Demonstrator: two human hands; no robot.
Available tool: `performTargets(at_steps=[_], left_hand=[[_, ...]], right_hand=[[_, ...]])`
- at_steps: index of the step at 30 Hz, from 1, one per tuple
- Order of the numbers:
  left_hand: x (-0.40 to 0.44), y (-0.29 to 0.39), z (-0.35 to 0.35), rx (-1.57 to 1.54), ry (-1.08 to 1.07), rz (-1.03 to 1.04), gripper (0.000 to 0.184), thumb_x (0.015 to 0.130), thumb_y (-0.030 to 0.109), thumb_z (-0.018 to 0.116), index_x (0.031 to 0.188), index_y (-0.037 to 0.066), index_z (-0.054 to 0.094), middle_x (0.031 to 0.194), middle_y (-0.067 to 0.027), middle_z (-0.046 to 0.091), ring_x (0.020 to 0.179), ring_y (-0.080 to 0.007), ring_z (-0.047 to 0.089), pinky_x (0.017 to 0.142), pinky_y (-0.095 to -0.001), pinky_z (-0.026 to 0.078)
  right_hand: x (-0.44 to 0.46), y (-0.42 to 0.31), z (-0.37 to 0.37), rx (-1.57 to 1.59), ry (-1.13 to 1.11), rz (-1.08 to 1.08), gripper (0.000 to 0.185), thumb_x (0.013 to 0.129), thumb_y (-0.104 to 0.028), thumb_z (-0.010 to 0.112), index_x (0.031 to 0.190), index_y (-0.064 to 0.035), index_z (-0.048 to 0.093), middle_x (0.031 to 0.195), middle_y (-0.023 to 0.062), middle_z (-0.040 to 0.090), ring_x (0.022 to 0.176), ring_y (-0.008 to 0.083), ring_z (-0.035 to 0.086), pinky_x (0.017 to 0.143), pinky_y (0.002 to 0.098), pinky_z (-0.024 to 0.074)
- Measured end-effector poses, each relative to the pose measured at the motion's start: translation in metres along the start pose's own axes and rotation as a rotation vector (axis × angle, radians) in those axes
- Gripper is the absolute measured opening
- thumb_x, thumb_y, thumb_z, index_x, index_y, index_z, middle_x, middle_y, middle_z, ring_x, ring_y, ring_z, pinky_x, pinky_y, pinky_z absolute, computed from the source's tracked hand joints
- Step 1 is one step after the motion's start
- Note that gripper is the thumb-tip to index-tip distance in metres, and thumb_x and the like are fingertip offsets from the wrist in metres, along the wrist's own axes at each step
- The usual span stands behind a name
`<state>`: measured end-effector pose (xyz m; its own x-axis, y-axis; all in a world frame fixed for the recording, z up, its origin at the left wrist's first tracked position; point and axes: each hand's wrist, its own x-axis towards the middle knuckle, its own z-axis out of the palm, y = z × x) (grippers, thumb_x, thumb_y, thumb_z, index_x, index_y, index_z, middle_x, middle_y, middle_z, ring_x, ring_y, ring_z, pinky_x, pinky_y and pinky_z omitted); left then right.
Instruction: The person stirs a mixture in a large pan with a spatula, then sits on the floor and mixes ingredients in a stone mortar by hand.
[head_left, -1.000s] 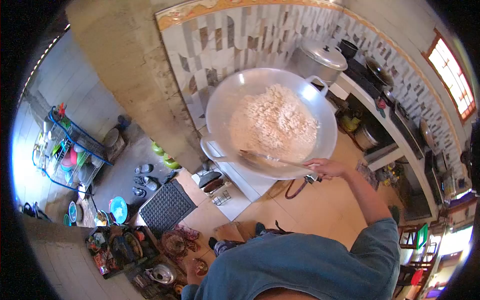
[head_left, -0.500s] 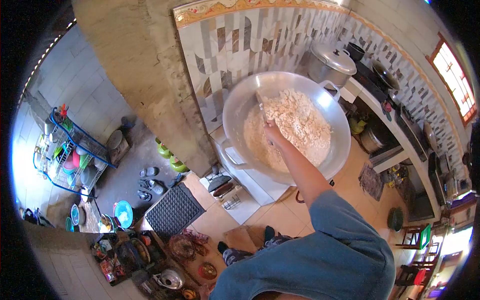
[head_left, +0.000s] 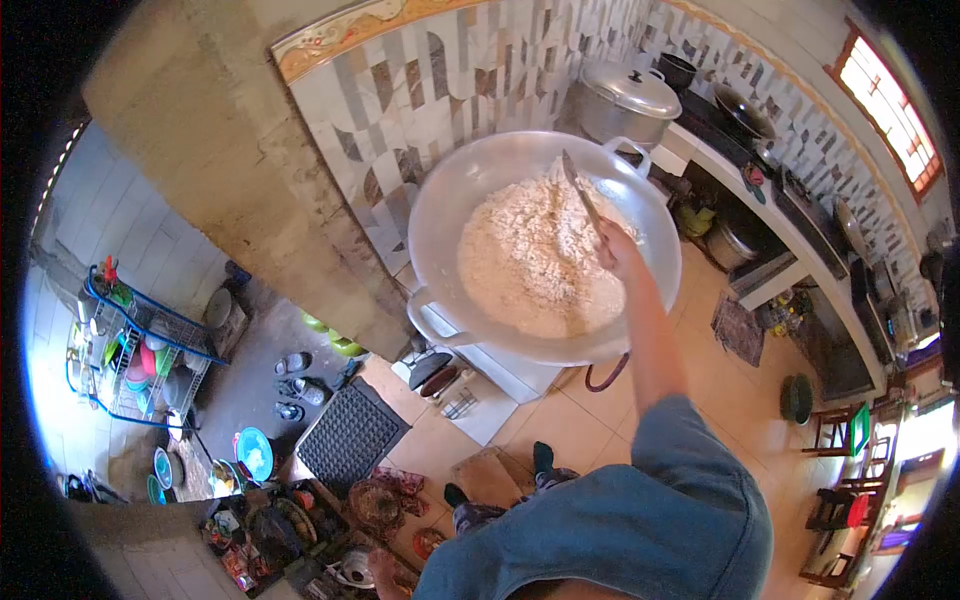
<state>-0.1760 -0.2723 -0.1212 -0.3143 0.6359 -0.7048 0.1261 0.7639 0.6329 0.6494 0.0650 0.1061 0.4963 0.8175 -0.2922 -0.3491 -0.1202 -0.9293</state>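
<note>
A large, wide metal wok (head_left: 440, 215) with loop handles holds a pale, crumbly mass of food (head_left: 540, 250), heaped in its middle. My right hand (head_left: 618, 250) is closed around the handle of a spatula (head_left: 578, 185) over the right part of the heap. The spatula's blade points up toward the far rim, at the edge of the food. Low in the picture, what looks like my left hand (head_left: 385, 572) shows in part beside my body, away from the wok. Its fingers are too unclear to read.
A lidded pot (head_left: 630, 100) stands behind the wok near the tiled wall. A counter (head_left: 800, 220) curves along the right. Below left of the wok lie a dark mat (head_left: 352, 435) and sandals (head_left: 300, 388). A dish rack (head_left: 150, 350) stands far left.
My right hand has swept the spatula from the left side of the food to the right side. The view has shifted, and my left hand has come partly into sight.
</note>
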Motion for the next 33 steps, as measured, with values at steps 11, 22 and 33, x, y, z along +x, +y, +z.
performTargets(at_steps=[11,22,33], left_hand=[[-0.032,-0.009,0.07,0.247,-0.159,-0.079,0.029,0.088,0.033,0.049,0.099,0.008,0.058,0.099,-0.0076,0.058,0.091,-0.0232,0.057,0.076,-0.0396,0.047],[-0.047,0.009,0.089,0.272,-0.114,-0.021,0.029,0.089,0.034,0.047,0.099,0.009,0.059,0.099,-0.0065,0.058,0.091,-0.0228,0.056,0.077,-0.0394,0.047],[-0.033,0.009,0.105,0.347,-0.228,-0.017,0.03,0.089,0.034,0.045,0.098,0.009,0.059,0.098,-0.0054,0.058,0.091,-0.0224,0.056,0.078,-0.0391,0.046]], right_hand=[[-0.208,-0.179,-0.123,-1.839,0.018,0.02,0.041,0.079,-0.021,0.06,0.119,-0.0125,0.057,0.115,0.0139,0.06,0.106,0.0316,0.057,0.089,0.0428,0.0454],[0.037,0.01,-0.084,-1.497,-0.005,-0.317,0.041,0.075,-0.017,0.062,0.116,-0.0183,0.059,0.097,0.0131,0.065,0.088,0.0315,0.062,0.075,0.0436,0.0496],[-0.05,-0.029,-0.045,-1.721,-0.347,-0.621,0.03,0.085,-0.014,0.051,0.114,-0.0182,0.053,0.074,0.0206,0.059,0.073,0.037,0.061,0.061,0.0438,0.0511]])
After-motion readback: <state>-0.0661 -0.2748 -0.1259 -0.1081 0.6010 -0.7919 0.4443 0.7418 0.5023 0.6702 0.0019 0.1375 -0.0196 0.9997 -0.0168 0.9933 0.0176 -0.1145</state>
